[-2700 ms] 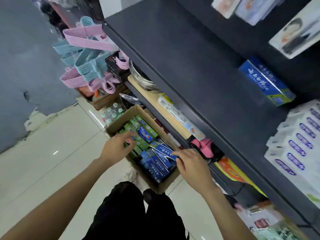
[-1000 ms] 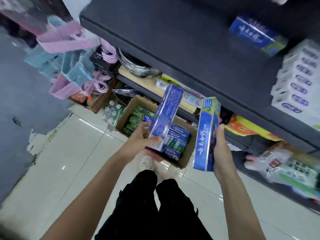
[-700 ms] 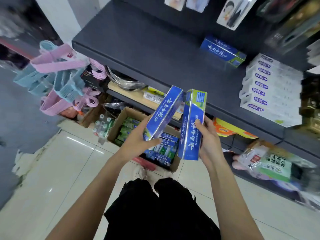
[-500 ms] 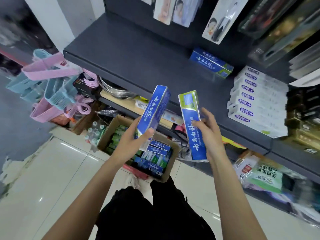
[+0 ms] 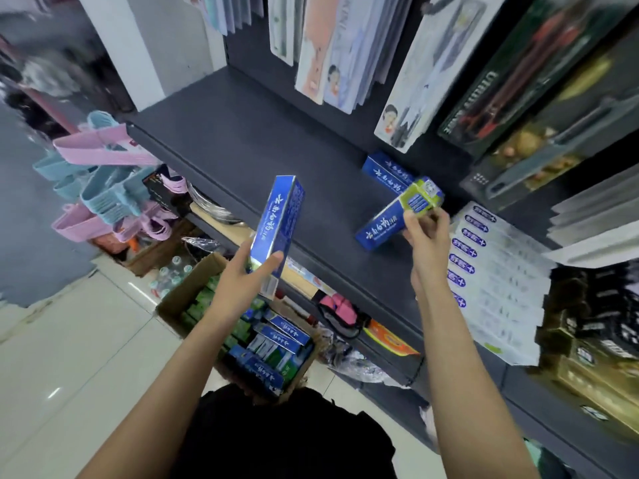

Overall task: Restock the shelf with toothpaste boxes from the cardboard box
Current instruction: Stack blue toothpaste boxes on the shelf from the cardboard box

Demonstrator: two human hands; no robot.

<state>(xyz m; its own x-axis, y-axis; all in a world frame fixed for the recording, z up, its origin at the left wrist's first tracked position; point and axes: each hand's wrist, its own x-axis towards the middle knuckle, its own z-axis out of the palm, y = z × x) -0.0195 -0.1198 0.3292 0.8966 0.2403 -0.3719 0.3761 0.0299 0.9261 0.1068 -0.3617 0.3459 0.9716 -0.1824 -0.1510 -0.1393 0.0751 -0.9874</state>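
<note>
Toothpaste boxes fill both hands: left [image 5: 242, 278] grips one [image 5: 278, 229], right [image 5: 427, 233] pinches another [image 5: 397, 216] beside white boxes [image 5: 498, 281] on the shelf [image 5: 276, 140].

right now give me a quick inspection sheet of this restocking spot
surface: dark shelf, mostly bare on its left part
job's things: one blue toothpaste box lies at the shelf's back; cardboard box on the floor still holds many boxes
clutter: white boxes in a row on the shelf's right; pink and blue hangers left of the shelf
grippers: left hand holds a blue box upright; right hand holds a second blue box by its green end over the shelf
cables: nothing seen
surroundings: pale tiled floor; hanging packs above
</note>
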